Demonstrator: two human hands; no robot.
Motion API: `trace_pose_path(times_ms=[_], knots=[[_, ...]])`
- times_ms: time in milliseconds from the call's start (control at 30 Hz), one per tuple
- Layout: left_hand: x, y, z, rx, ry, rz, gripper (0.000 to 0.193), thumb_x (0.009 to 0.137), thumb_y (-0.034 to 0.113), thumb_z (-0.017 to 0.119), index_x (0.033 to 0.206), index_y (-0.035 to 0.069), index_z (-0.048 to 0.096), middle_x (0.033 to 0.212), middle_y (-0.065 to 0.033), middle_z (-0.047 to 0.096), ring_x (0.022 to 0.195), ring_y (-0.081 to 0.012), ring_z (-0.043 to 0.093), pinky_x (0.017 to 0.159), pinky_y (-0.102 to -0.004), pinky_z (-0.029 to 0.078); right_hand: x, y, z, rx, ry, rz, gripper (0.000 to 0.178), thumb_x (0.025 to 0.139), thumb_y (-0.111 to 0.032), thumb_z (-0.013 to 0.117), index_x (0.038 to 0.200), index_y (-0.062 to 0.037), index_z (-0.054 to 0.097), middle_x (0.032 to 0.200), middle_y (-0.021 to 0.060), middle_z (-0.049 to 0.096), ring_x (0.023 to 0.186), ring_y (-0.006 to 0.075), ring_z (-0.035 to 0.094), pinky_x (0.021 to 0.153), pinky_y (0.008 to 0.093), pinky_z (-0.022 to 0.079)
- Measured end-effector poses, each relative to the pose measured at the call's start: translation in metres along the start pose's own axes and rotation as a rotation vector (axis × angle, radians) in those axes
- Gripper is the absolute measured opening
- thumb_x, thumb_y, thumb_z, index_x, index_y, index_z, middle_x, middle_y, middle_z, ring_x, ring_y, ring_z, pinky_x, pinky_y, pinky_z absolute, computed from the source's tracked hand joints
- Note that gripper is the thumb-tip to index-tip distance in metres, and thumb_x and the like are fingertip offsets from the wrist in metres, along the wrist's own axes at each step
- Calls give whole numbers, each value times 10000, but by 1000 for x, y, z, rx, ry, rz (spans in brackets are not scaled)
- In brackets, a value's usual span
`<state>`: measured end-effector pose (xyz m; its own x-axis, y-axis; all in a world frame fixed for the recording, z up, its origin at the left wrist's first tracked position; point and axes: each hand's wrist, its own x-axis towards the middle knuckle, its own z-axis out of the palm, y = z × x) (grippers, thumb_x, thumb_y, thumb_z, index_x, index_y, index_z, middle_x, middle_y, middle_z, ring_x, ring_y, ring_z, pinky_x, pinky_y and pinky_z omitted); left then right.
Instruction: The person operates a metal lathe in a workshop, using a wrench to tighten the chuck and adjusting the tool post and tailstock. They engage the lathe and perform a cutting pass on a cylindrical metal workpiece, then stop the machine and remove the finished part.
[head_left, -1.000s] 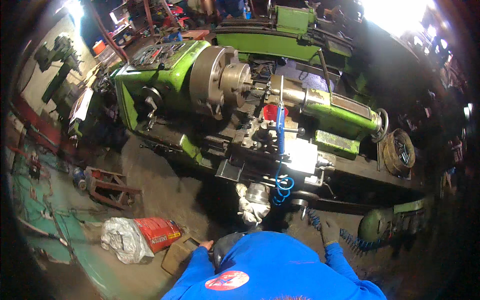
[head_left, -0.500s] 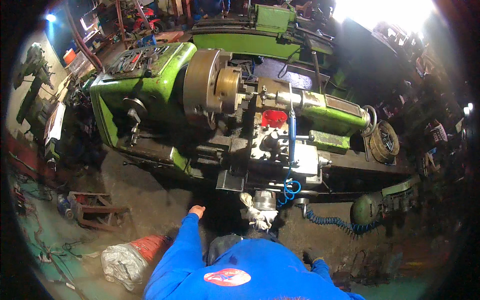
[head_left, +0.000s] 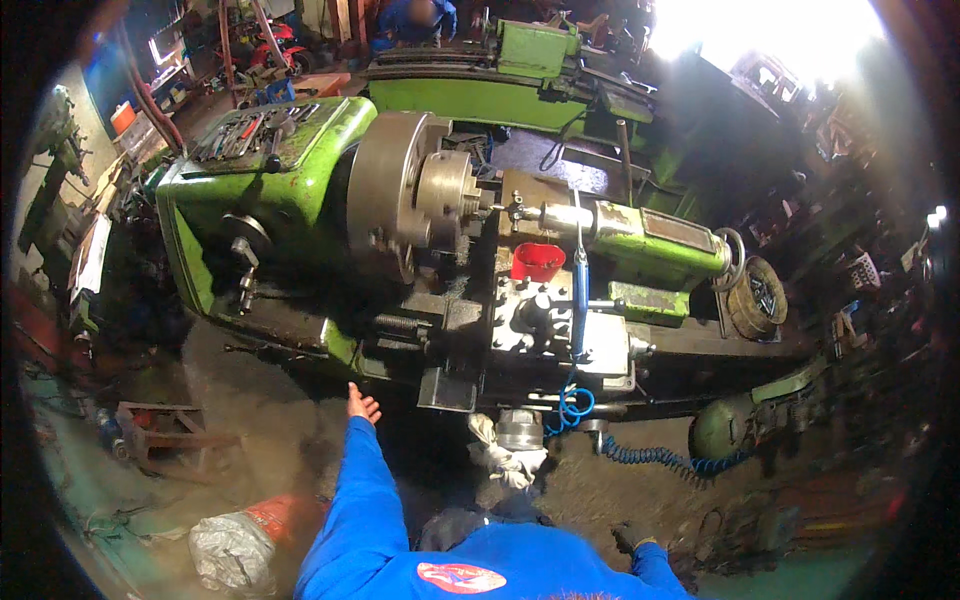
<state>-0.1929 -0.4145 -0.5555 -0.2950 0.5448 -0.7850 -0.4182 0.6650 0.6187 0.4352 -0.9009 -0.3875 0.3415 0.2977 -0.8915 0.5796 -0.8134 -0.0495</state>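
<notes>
My left hand reaches forward at the end of a blue sleeve. Its fingers are apart and nothing is in it; it is in front of the lower bed of a green lathe, with no contact that I can make out. Low on the right, my right hand looks dark, perhaps gloved, and its fingers cannot be made out. The lathe carries a large chuck with a smaller jawed chuck before it. On the carriage are a red container and a blue air gun.
White cloth hangs by a round metal part at the lathe's front. Tools lie on the headstock. A metal frame and a white sack are on the floor at left. Another person is behind the far lathe.
My left hand has moved forward and left, its fingers now more spread. The view has shifted slightly, and more of the person at the back shows. My right hand stays low.
</notes>
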Motion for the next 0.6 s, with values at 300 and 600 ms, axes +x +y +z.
trace_pose_path(times_ms=[300,600], knots=[[30,40,40,-188,68,109,305,1007,490,678,1066,195,629,851,2,642,708,-166,639,616,-381,484,-8,-22,-25,97,92,11,346,973,-298,656,1126,1,741,943,125,758,740,224,718,682,378,582],[79,-1,41,713,466,717,494,1035,255,637,1480,57,556,1054,-181,716,897,-346,676,776,-497,542,16,-61,-56,152,210,-96,479,929,-426,697,1279,-104,753,1262,182,748,1177,355,701,1018,448,539]])
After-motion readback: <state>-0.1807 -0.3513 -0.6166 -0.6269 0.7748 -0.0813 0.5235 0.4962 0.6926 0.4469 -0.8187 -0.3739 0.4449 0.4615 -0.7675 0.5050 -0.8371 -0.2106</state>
